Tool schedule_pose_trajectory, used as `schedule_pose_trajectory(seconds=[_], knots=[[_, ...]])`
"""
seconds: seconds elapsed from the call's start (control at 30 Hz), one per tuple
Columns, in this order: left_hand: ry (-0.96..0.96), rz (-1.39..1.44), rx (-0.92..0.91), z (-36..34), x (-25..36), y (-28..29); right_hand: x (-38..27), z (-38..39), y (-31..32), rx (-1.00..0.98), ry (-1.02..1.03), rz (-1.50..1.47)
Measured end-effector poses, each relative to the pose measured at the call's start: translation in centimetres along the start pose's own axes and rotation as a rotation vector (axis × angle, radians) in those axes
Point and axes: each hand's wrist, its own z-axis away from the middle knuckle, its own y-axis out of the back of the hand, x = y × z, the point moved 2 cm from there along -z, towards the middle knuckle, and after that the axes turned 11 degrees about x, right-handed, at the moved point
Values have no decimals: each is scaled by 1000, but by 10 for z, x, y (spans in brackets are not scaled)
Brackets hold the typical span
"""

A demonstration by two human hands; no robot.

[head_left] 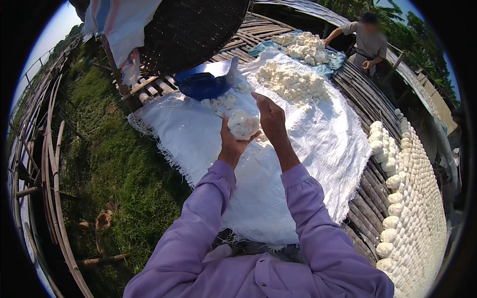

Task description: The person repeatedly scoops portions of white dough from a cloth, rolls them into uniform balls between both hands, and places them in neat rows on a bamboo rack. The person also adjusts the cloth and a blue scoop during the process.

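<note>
My left hand [231,138] is wrapped from below round a rough, rounded white lump [243,124]. Just right of it, my right hand [270,119] is raised open, fingers slightly bent, with nothing visible in it. Beneath both lies a white woven sheet [318,169] with frayed edges, bearing a crumbly white heap [289,85] beyond my right hand. A blue plastic scoop-like container [194,82] sits beyond my left hand, beside smaller white crumbs [220,103].
Bamboo slats [363,214] carry rows of white lumps [415,198] along the right. A co-worker [367,47] stands at upper right by another heap [303,47] on light-blue sheeting. A dark woven tray [191,27] and white sack [117,25] are at the back; grass [109,174] lies left.
</note>
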Motion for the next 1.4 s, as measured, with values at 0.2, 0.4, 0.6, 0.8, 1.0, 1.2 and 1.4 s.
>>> schedule_pose_trajectory(seconds=[0.2,0.4,0.6,0.8,1.0,1.2,1.4], knots=[[7,-122,-207,44,-26,-37,4,17,25,-70,-150,59],[40,-157,-170,86,-84,-32,12,63,104,-187,-428,-266],[29,-239,-251,108,-158,-60,-39,77,192,326,266,227],[233,-80,-422,158,-217,-94,-33,104,283,528,-138,-327],[400,-59,-243,181,-304,-74,-67,171,343,312,53,280],[528,-205,-488,224,-369,-80,-55,206,387,335,46,743],[507,-199,-352,250,-416,-65,-41,253,442,559,68,427]])
